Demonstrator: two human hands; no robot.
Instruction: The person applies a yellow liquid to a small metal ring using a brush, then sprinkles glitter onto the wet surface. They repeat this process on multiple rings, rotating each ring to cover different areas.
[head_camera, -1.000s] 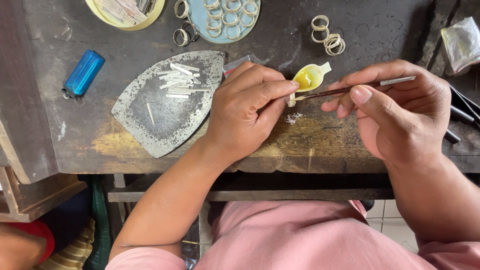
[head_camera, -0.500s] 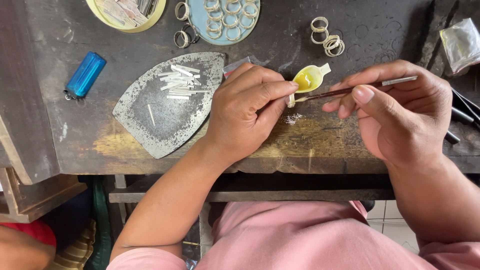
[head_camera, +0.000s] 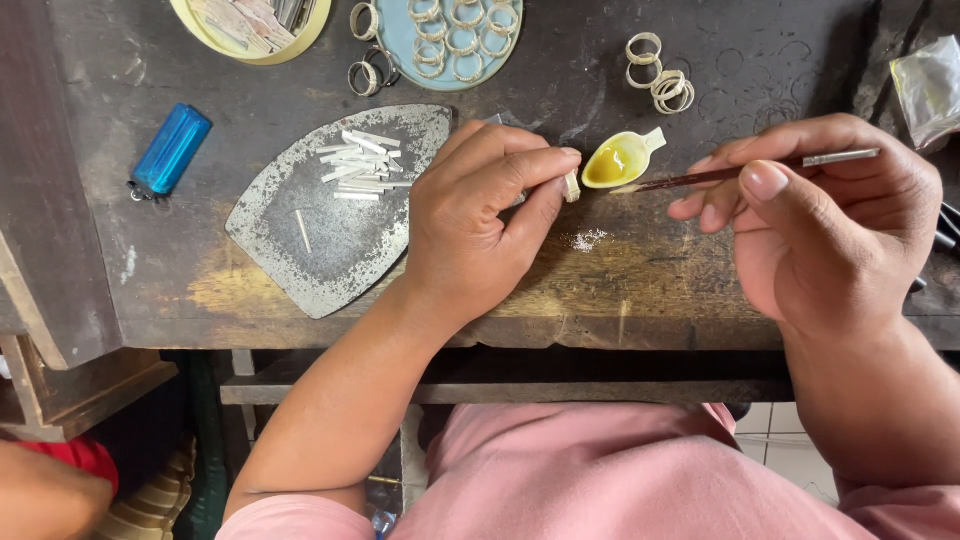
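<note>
Thin brush (head_camera: 740, 172), dark-handled, pinched in right-hand fingers (head_camera: 765, 182); left fingers (head_camera: 530, 170) pinch pale strip (head_camera: 571, 186)

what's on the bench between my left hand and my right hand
In the head view, a small yellow dish of yellow liquid lies between the left hand and right hand, with the brush tip beside it.

A dark, scarred wooden bench (head_camera: 700, 290) is seen from above. A blue lighter (head_camera: 170, 150) is laid at its left, beside a worn metal plate (head_camera: 330, 250) strewn with small white strips (head_camera: 360, 165). A small yellow-filled dish (head_camera: 620, 160), loose rings (head_camera: 660, 75), a pale blue tray (head_camera: 500, 62) and white powder (head_camera: 588, 240) are also set on it.
</note>
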